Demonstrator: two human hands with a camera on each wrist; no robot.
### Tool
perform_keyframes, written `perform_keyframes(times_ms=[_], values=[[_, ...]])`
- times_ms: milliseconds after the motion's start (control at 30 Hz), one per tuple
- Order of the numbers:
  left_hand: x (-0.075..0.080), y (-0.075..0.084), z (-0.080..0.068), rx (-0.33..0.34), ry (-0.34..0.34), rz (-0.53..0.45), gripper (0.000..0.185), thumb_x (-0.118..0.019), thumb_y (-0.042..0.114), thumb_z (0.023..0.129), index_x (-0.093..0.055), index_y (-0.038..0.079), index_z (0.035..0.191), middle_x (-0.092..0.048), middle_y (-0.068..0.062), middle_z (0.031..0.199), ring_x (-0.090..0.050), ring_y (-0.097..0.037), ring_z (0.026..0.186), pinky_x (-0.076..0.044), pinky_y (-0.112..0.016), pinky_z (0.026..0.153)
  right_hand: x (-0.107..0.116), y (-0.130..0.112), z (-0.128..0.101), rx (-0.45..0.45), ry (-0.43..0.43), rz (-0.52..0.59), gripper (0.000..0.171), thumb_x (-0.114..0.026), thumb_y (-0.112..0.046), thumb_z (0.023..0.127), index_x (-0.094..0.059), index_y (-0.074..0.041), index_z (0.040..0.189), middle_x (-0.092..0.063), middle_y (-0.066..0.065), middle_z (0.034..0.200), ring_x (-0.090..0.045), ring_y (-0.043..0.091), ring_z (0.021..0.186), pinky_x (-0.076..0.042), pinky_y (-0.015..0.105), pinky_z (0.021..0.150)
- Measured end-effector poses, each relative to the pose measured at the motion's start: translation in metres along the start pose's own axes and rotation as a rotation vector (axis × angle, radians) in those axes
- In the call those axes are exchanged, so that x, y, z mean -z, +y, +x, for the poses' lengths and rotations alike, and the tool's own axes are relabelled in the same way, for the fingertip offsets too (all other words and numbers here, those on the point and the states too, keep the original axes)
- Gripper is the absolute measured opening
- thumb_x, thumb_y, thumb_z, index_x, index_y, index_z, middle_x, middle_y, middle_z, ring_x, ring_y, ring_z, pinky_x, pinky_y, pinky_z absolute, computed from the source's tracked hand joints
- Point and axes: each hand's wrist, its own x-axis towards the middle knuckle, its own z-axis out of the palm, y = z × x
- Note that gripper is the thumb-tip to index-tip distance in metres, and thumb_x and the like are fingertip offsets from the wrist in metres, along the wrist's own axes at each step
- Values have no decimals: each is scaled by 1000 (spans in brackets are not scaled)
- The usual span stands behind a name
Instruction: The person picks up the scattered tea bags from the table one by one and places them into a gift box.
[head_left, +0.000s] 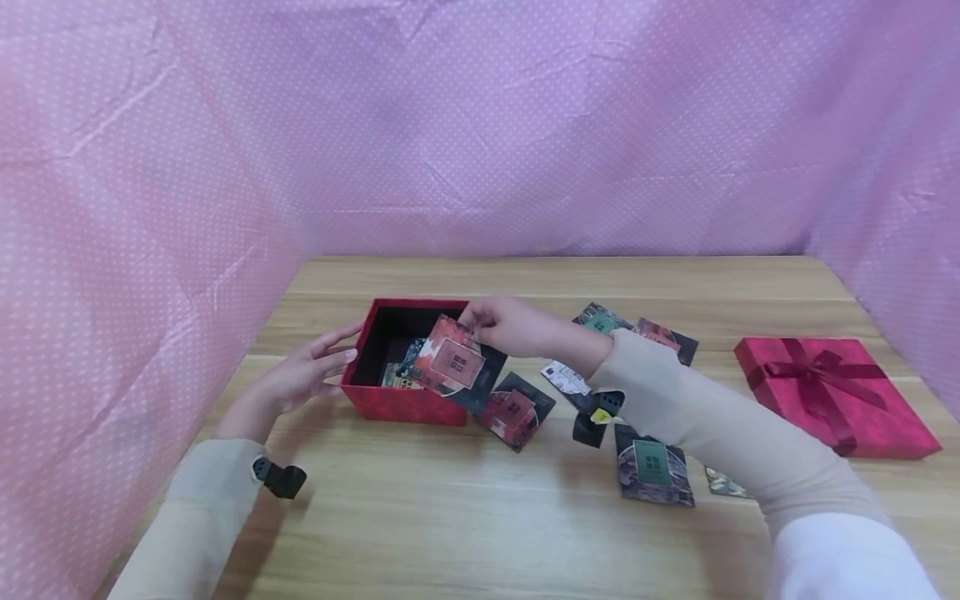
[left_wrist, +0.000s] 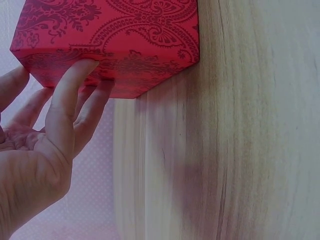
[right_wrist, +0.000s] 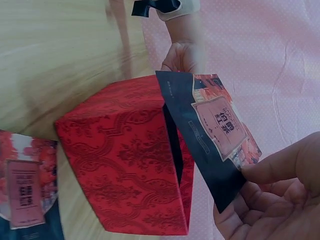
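A red patterned gift box [head_left: 405,406] with a dark inside stands on the table, its top uncovered. Several tea packets [head_left: 393,375] lie in it. My left hand [head_left: 303,377] is at the box's left side; in the left wrist view its fingers [left_wrist: 65,107] are extended along the red wall, touching it. Above the box's right rim, my right hand [head_left: 510,325] pinches a red and dark tea packet [head_left: 453,364] by its edge. In the right wrist view, thumb and fingers hold this packet [right_wrist: 212,132] tilted beside the box opening.
Right of the box lie loose tea packets: a red one [head_left: 517,411], a green-labelled one [head_left: 652,468], a white one [head_left: 566,377] and others partly under the right forearm. The red lid [head_left: 806,408] with its ribbon bow rests at far right. Pink dotted cloth [head_left: 480,125] surrounds the wooden table [head_left: 450,533].
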Motion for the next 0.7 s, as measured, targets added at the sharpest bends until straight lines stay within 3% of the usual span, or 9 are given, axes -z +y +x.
perform_keyframes(times_ms=[333, 567, 700], values=[[0, 1, 1, 0, -6, 3, 63, -47, 27, 100, -14, 18, 153, -24, -27, 152, -45, -35, 128, -52, -38, 88, 2, -16, 25, 24, 24, -87, 25, -48, 5, 91, -61, 4, 111, -66, 15, 105, -56, 18, 91, -46, 31, 86], [0, 0, 2, -8, -15, -3, 62, -46, 26, 101, -13, 17, 153, -24, -28, 151, -49, -28, 124, -51, -37, 88, -1, -23, 42, 42, 31, -155, 24, -49, 2, 91, -63, 0, 110, -64, 11, 101, -51, 15, 83, -43, 24, 74], [0, 0, 2, -1, -12, 1, 63, -46, 27, 101, -13, 17, 153, -23, -27, 152, -47, -31, 127, -51, -38, 89, -5, -23, 51, 50, 36, -188, 23, -48, 2, 91, -64, -1, 109, -64, 10, 102, -51, 14, 80, -42, 24, 72]])
